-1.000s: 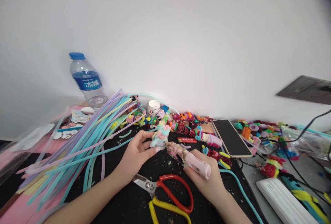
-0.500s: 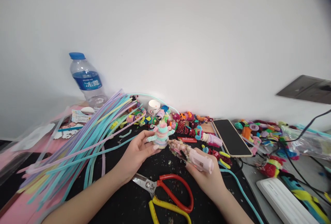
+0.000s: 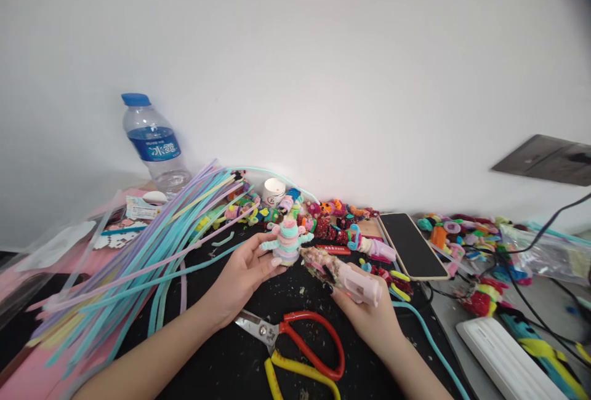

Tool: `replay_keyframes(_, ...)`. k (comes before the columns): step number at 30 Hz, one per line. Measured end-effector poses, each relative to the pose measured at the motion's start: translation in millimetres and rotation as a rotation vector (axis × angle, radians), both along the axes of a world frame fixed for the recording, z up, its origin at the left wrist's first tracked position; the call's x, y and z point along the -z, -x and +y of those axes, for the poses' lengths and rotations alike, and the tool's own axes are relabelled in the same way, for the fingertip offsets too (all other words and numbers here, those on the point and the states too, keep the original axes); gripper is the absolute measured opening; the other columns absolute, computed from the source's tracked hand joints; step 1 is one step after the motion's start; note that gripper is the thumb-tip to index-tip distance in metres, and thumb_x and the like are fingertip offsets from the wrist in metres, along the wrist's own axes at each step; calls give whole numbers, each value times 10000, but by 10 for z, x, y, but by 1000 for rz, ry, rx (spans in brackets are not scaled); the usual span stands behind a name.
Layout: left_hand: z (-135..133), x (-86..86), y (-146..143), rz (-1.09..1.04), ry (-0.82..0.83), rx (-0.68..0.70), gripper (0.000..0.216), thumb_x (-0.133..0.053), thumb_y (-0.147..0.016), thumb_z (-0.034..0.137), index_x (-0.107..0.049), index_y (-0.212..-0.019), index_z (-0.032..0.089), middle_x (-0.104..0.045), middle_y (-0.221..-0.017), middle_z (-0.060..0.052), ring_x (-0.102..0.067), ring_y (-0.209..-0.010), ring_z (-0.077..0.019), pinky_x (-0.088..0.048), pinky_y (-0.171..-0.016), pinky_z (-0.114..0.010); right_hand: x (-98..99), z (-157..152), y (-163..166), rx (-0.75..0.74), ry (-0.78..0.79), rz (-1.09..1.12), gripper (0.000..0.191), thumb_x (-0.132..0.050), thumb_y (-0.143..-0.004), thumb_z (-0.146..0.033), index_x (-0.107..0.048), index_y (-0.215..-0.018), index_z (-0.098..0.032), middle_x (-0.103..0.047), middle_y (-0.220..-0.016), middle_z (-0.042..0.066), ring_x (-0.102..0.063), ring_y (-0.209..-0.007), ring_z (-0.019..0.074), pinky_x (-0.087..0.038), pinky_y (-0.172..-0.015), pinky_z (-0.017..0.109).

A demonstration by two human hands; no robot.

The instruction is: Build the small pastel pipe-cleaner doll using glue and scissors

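Left hand: pinching a striped fuzzy figure, upright, from its eight o'clock. Scissors: lying at its six o'clock. Right hand: gripping a pink tool, crusted tip just beside the figure's four o'clock. Step, apparently: tip held to figure; next calls for steadiness, fingertips clear.

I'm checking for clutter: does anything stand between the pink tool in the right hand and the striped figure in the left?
Nothing visible does. The pink tool in the right hand points toward the striped figure in the left hand. The scissors lie nearer the person, off that line.
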State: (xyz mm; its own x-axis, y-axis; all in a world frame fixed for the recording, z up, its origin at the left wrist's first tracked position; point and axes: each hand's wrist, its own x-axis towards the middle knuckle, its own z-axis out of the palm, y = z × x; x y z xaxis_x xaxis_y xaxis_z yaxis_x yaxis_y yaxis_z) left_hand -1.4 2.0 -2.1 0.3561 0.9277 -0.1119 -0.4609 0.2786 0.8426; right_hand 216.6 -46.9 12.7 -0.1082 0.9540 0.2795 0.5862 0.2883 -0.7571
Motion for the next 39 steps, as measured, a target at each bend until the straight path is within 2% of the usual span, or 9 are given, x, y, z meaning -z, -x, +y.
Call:
replay_keyframes(4, 1, -9, 0, -10, 0, 11, 316, -662, -780, 206, -584, -1084, 241, -653, -1120, -40, -607, -1006, -178, -493, -843, -289, 10, 0, -5, 23, -17, -36, 76, -557, -757, -210, -537, -694, -174, -489, -565, -35, -452, -487, 111, -379, -459, 210)
replay_keyframes(10, -1, -32, -3, -13, 23, 12, 323, -685, -757, 229, -602, -1068, 234, -662, -1105, -46, -623, -987, -194, -500, -820, -291, 38, 6, -29, 49, -42, -53, 80, -555, -769, -226, -578, -729, -161, -576, -609, -1, -521, -527, 136, -430, -500, 225)
replay_keyframes(16, -2, -48, -6, -39, 34, 29, 302, -705, -737, 236, -622, -1026, 250, -681, -1047, -23, -634, -940, -174, -501, -798, -276, 52, 2, -43, 70, -52, -77, 90, -568, -766, -233, -568, -709, -164, -524, -553, -25, -471, -475, 118, -400, -463, 219)
replay_keyframes(20, 5, -46, -8, -31, 35, 30, 310, -700, -740, 222, -617, -1038, 238, -676, -1042, -31, -633, -920, -169, -503, -794, -278, 32, 1, -28, 29, -20, -39, 67, -548, -773, -218, -562, -736, -164, -557, -617, -5, -491, -516, 124, -412, -491, 224)
replay_keyframes(26, 2, -21, -2, -22, 28, 26, 300, -682, -760, 208, -597, -1045, 247, -660, -1078, -22, -625, -943, -159, -504, -804, -270, 5, -22, 3, 14, -12, -7, 137, -555, -756, -214, -474, -647, -192, -467, -559, -38, -425, -476, 104, -358, -446, 210)
replay_keyframes(31, -1, -27, -5, -13, 8, 2, 296, -688, -749, 193, -584, -1025, 229, -618, -1164, -44, -607, -1002, -192, -500, -824, -301, 19, -45, 2, 26, -18, -26, 192, -556, -740, -218, -416, -610, -210, -412, -531, -53, -396, -453, 101, -329, -430, 211)
replay_keyframes(39, -4, -20, -28, 54, -78, -45, 309, -719, -710, 168, -571, -978, 207, -630, -1087, -37, -610, -962, -185, -485, -833, -303, -23, -25, 33, 7, -5, -65, 248, -545, -747, -226, -349, -595, -223, -371, -514, -64, -369, -432, 96, -291, -422, 218)
